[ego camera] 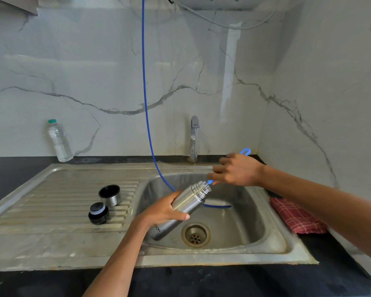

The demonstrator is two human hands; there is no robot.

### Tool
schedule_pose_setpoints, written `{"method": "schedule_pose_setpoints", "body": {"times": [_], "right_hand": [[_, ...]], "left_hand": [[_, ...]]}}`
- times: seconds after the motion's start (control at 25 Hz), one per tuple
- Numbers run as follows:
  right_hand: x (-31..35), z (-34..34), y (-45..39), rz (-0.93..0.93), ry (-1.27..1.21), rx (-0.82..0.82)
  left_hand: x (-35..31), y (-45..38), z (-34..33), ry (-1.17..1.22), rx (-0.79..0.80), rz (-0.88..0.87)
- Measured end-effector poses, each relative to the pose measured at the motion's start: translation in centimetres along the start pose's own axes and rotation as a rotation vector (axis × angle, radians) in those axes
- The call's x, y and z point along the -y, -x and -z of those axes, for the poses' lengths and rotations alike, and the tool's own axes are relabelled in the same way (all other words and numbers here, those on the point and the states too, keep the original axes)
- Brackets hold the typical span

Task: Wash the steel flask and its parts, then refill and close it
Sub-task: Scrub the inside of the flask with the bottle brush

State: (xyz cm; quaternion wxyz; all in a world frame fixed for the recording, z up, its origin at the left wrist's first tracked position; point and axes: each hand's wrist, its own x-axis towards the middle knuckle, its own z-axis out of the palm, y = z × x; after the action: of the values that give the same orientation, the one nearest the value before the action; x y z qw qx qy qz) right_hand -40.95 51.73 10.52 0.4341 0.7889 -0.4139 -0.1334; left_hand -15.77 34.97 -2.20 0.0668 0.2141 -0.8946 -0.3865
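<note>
Left hand: left hand (165, 211) comes from the lower edge, fingers wrapped around the middle of the steel flask (180, 209); thumb lies on top.
Flask: tilted over the sink (276, 243) basin, open threaded mouth up and to the right, base low near the drain (195, 234); printed word on the body partly covered.
Right hand: right hand (236, 170) is blurred, fingers closed on a blue brush handle (245, 151).
Brush: only the loop end and a short blue piece at the flask mouth show; the rest is hidden.
Drainboard: steel cup lid (109, 195) and black stopper (98, 213), close together.
Tap: tap (194, 138) gives a thin stream.
Hose: blue hose (146, 103) hangs into the basin, passing behind the flask.
Worktop: red checked cloth (296, 217) right of sink, partly behind the right arm; plastic bottle (59, 141) at the wall.
</note>
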Motion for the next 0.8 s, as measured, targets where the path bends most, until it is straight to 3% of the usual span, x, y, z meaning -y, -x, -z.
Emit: {"method": "schedule_pose_setpoints", "body": {"times": [0.12, 0.2, 0.28, 0.44, 0.48, 0.56, 0.68, 0.72, 0.8], "right_hand": [[0.1, -0.2, 0.0, 0.054, 0.082, -0.108], [-0.6, -0.6, 0.2, 0.062, 0.030, -0.036], [-1.1, -0.3, -0.2, -0.021, -0.099, 0.123], [-3.1, 2.3, -1.6, -0.445, -0.915, 0.571], [-3.3, 2.5, -1.6, -0.476, -0.952, 0.626], [-3.1, 2.2, -1.1, -0.404, -0.695, 0.572], [-1.9, 0.5, 0.0, -0.085, -0.077, 0.083], [-1.7, 0.6, -0.1, -0.040, 0.005, 0.015], [-1.8, 0.3, -0.8, -0.098, -0.150, 0.119]], "left_hand": [[0.1, 0.2, -0.1, 0.112, 0.029, -0.013], [-0.4, 0.5, -0.1, 0.050, -0.026, -0.015], [-1.0, 0.5, -0.1, -0.077, -0.181, -0.040], [-1.3, 0.3, -0.1, -0.391, -0.402, -0.057], [-1.3, 0.3, -0.3, -0.395, -0.410, -0.064], [-1.2, 0.4, -0.4, -0.285, -0.379, -0.072], [-0.9, 0.7, -0.1, -0.080, -0.287, -0.083], [-0.8, 0.7, -0.1, -0.055, -0.280, -0.087], [-0.9, 0.7, -0.2, -0.089, -0.330, -0.104]]}}
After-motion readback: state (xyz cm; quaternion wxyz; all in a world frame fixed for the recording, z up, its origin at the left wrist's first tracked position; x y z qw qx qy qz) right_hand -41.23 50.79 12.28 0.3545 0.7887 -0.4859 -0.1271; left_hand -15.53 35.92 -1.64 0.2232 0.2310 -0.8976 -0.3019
